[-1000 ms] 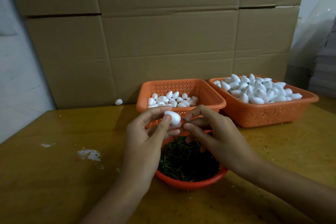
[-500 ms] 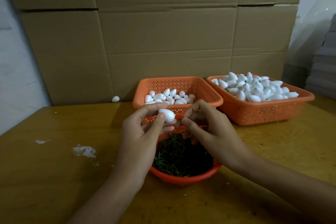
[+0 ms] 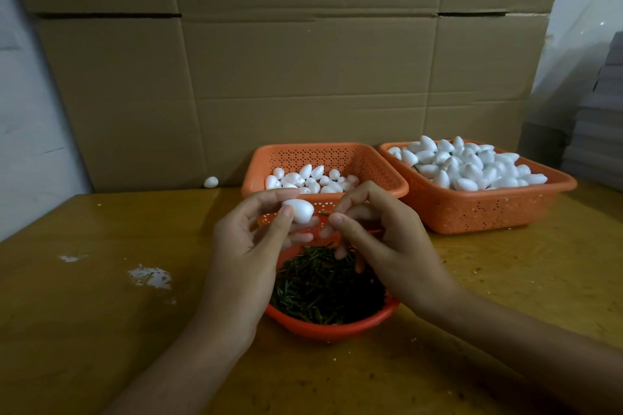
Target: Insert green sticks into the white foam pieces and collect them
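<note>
foam piece (image 3: 298, 210) (white), pinched in left hand (image 3: 251, 246)

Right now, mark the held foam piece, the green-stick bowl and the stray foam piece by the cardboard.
held foam piece (image 3: 299, 210): head view, middle.
green-stick bowl (image 3: 332, 331): head view, front wall.
stray foam piece (image 3: 211, 182): head view, middle.

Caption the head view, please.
Left hand holds a foam piece; right hand pinches a green stick above the stick bowl.
</note>
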Tool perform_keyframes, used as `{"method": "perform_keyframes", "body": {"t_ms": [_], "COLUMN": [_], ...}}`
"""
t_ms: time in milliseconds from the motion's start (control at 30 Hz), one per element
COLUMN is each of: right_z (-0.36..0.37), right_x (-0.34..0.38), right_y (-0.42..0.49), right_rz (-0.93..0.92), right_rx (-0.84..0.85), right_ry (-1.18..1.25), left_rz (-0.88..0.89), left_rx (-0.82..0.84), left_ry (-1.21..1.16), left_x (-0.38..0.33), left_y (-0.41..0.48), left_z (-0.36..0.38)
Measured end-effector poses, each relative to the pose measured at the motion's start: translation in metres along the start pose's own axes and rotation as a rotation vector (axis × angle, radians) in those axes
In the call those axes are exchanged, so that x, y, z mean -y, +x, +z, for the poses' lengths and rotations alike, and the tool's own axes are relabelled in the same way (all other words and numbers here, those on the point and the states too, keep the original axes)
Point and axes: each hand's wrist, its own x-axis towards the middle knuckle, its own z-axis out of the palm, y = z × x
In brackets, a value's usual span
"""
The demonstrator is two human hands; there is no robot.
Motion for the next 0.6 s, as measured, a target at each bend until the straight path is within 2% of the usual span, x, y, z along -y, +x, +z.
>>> {"method": "perform_keyframes", "body": {"t_ms": [600], "right_z": [-0.0005], "right_x": [0.0038], "right_y": [-0.0005], "right_rz": [0.041], "right_rx": [0.049], "right_ry": [-0.031], "left_rz": [0.016], "left_rx": [0.007], "left_ry": [-0.119], "left_x": [0.0015], "left_y": [-0.0006], "left_z": [-0.0034]}}
